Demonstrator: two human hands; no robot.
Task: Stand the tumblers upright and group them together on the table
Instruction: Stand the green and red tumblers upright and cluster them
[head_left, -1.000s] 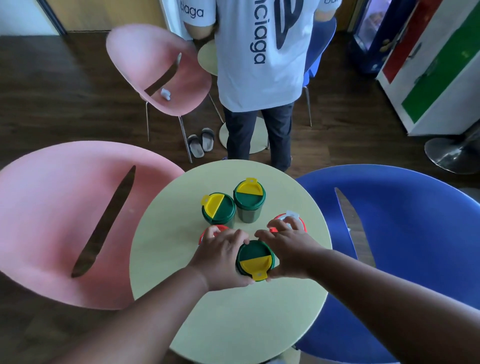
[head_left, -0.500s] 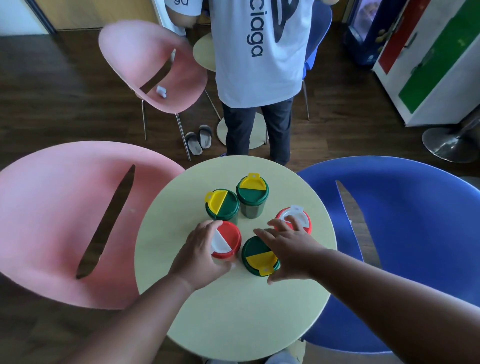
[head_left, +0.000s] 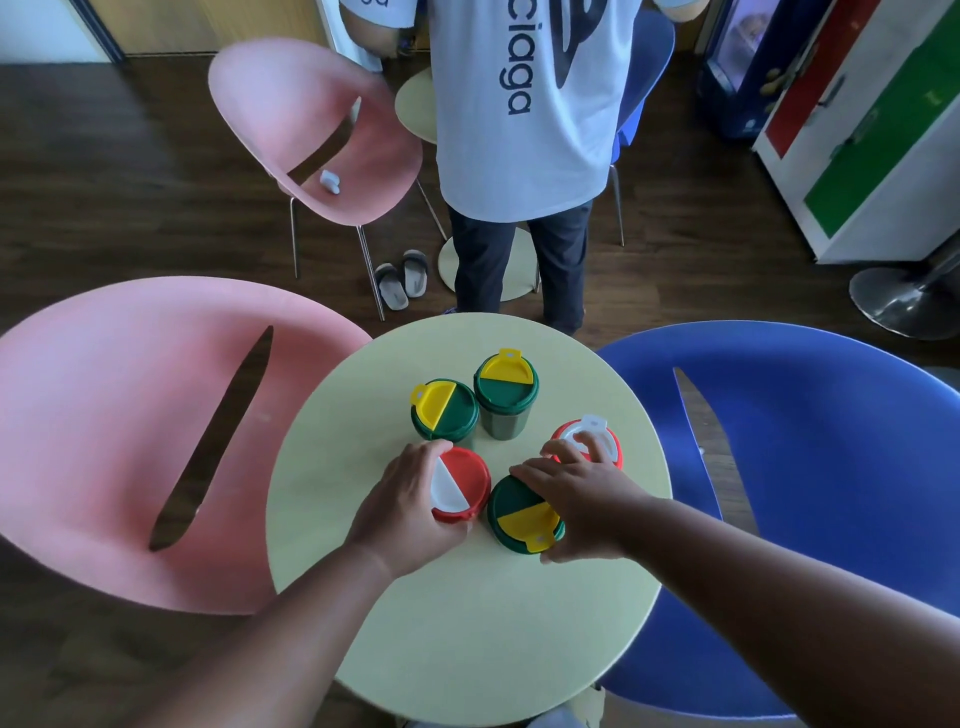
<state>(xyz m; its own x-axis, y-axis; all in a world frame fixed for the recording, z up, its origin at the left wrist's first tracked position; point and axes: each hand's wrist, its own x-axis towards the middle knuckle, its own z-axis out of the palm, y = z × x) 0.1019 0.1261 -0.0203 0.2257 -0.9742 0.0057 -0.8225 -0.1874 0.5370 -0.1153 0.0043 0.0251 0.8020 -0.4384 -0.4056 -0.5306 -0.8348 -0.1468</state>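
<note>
Several lidded tumblers stand upright on the round pale-green table (head_left: 467, 623). Two green tumblers with yellow-and-green lids (head_left: 444, 410) (head_left: 506, 384) stand side by side at the back. My left hand (head_left: 405, 504) grips a red tumbler with a red-and-white lid (head_left: 462, 486) from its left side. My right hand (head_left: 587, 499) curls its thumb and forefinger round the near green tumbler (head_left: 522, 512), which touches the red one. Its other fingers rest on the lid of a second red tumbler (head_left: 602, 434), which stands apart at the right.
A pink chair (head_left: 104, 441) stands close on the left and a blue chair (head_left: 805, 467) on the right. A person in a white shirt (head_left: 519, 130) stands just beyond the table's far edge. Behind are another pink chair (head_left: 311, 130) and slippers (head_left: 402, 278).
My left hand left the near green tumbler and took the red-and-white one, now beside the green one. My right hand's fingers reached onto the right red tumbler's lid.
</note>
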